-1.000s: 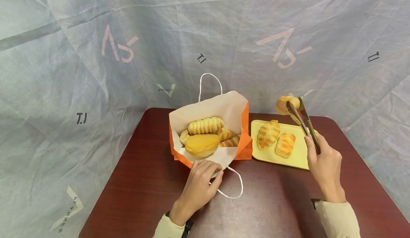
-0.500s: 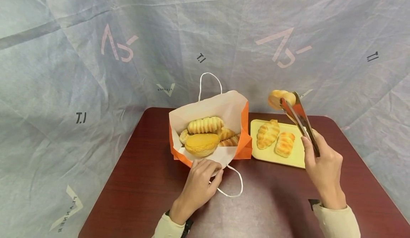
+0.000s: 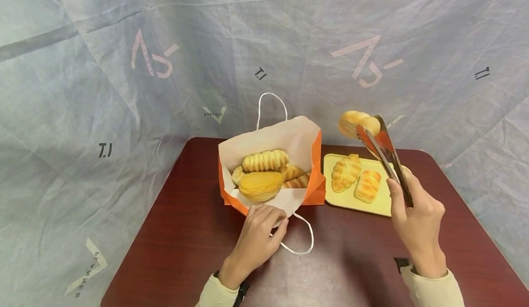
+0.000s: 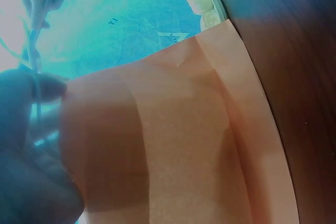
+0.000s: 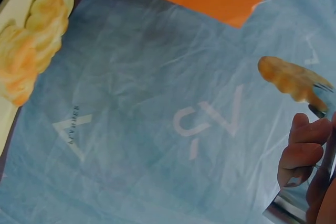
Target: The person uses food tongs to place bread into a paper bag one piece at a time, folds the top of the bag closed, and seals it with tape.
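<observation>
My left hand (image 3: 262, 238) holds the front rim of an orange paper bag (image 3: 316, 196) with a white inside. The bag lies open towards me, and its front handle (image 3: 311, 238) loops beside that hand. Inside are a yellow oval bun (image 3: 261, 186), a ridged bread roll (image 3: 265, 161) and other breads partly covered. In my right hand (image 3: 419, 222) are metal tongs (image 3: 399, 171), their tips pinching a golden bread roll (image 3: 352, 122) in the air above the tray. The right wrist view also shows this lumpy bread roll (image 5: 289, 77) between the tips.
Right of the bag, a yellow tray (image 3: 340, 199) carries a croissant-shaped bread (image 3: 346, 174) and a short scored roll (image 3: 368, 186). Both stand on a dark red-brown table (image 3: 165, 252). A grey fabric sheet (image 3: 297, 45) hangs behind. The bag's back handle (image 3: 259, 109) stands up.
The tongs and the bread roll have moved left and slightly up, towards the bag. My left hand stays at the bag's rim, and the breads on the tray have not moved.
</observation>
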### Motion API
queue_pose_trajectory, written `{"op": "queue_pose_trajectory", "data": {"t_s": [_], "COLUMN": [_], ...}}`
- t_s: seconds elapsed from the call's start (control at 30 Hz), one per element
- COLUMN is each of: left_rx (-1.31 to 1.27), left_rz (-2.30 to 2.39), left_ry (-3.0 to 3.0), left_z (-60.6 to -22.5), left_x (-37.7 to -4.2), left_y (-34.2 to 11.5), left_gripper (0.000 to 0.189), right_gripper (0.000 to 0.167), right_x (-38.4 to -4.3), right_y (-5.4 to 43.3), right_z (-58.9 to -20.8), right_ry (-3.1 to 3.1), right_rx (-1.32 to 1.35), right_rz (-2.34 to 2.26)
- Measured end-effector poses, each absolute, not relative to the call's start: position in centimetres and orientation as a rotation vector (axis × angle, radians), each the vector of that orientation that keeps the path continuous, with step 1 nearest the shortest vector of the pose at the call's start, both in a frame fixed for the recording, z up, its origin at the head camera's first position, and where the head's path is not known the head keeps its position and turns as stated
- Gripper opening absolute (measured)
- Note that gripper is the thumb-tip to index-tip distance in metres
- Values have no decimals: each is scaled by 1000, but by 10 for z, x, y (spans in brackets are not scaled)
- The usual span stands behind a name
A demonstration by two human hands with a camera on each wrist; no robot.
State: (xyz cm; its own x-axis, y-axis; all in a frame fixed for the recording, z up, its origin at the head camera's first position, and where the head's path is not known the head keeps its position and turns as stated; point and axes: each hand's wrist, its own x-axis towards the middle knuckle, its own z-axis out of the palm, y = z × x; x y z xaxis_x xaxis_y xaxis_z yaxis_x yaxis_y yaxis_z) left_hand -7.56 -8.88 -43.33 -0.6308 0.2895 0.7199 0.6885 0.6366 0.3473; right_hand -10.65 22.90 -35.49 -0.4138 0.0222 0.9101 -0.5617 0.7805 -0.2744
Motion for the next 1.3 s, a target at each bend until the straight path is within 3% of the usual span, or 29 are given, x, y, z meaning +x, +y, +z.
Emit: {"op": "queue_pose_trajectory", "data": {"t_s": [0.3,0.93,1.3], "left_rx": [-758,-760,-757], "left_rz": [-834,-834,-839], "left_ry": [-2234,-2221,-2218], "left_z": [-433,-434,-434], "left_x": [-75,-76,-75], "left_y": [-89,-89,-89], "left_gripper": [4,5,4], "right_gripper": [44,34,39], "right_x": [-101,-109,-111], "right_y": [210,183,174], "right_z": [-347,-356,-360], "right_ry": [-1842,-1940,-1981], "right_rx": [489,657,714], "right_rz": [743,820,807]}}
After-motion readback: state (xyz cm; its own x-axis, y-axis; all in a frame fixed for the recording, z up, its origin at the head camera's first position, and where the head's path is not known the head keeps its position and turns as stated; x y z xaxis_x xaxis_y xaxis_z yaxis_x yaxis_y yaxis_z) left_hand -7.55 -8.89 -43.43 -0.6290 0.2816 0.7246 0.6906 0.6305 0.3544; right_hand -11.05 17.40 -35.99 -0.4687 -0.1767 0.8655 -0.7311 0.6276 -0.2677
